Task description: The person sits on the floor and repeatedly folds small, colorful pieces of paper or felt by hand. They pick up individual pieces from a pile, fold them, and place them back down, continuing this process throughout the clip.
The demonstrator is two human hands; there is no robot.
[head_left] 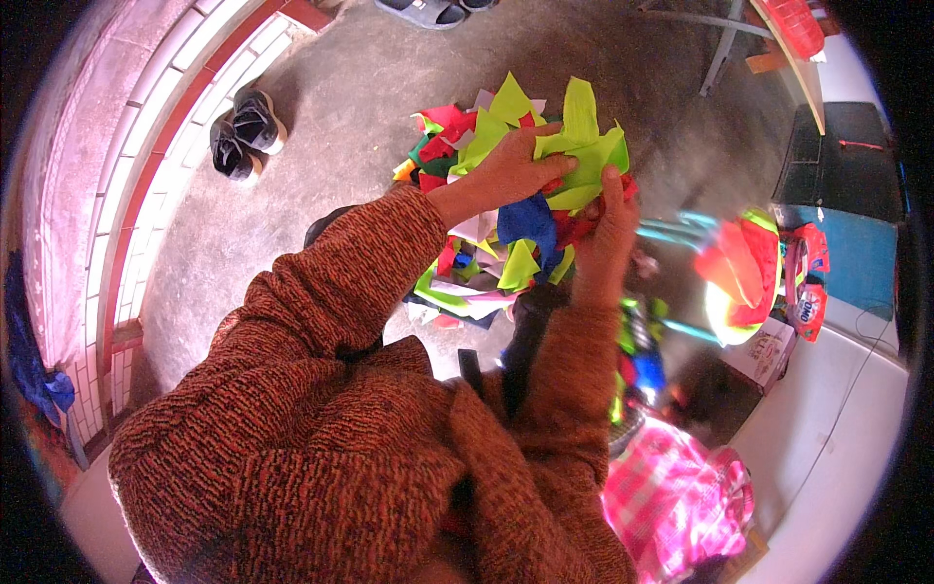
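Green cloth (pixel 591 167), upper middle of the frame, looks light and floppy; I'd hold its edges, where my left hand (pixel 513 167) and right hand (pixel 605 232) pinch.

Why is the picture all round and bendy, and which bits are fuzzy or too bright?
Head view, left: the fisheye lens curves the red-and-white tiled edging; head view, right: the orange-and-yellow cloth bundle looks smeared, its lower edge glaring white; head view, lower right: bright patches wash out the pink-and-white checked cloth; head view, centre: the lime-green cloth pieces look clearer.
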